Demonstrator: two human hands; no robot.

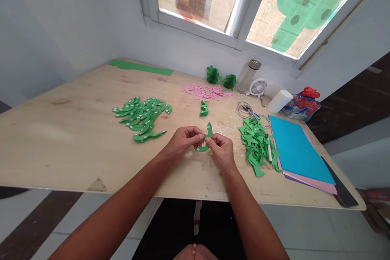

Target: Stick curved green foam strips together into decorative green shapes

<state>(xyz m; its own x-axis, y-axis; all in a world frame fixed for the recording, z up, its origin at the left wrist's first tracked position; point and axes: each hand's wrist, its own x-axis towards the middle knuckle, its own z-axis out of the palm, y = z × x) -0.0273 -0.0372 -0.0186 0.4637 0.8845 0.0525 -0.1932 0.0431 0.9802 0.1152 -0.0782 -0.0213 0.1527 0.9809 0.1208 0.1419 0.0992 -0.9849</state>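
Both hands pinch one curved green paper cutout (209, 130) low over the table's front middle. My left hand (188, 138) grips its left side, and my right hand (222, 148) has thumb and fingers closed on its right side. A small white patch shows on the cutout's lower curve; the fingers cover its middle. Just beyond the hands lies a small stack of similar green cutouts (204, 108). To the left, many curved green pieces with white patches (143, 113) overlap in a spread pile. Tiny white scraps (224, 131) are scattered near my right hand.
Pink cutouts (207, 92) and two green paper ornaments (213, 74) lie toward the wall. Rightward are green offcuts (254, 142), a white pen (269, 152), blue sheets (300, 150), a white roll (280, 101), a small fan (258, 87) and a bottle (248, 77). A green strip (140, 67) lies at the back left.
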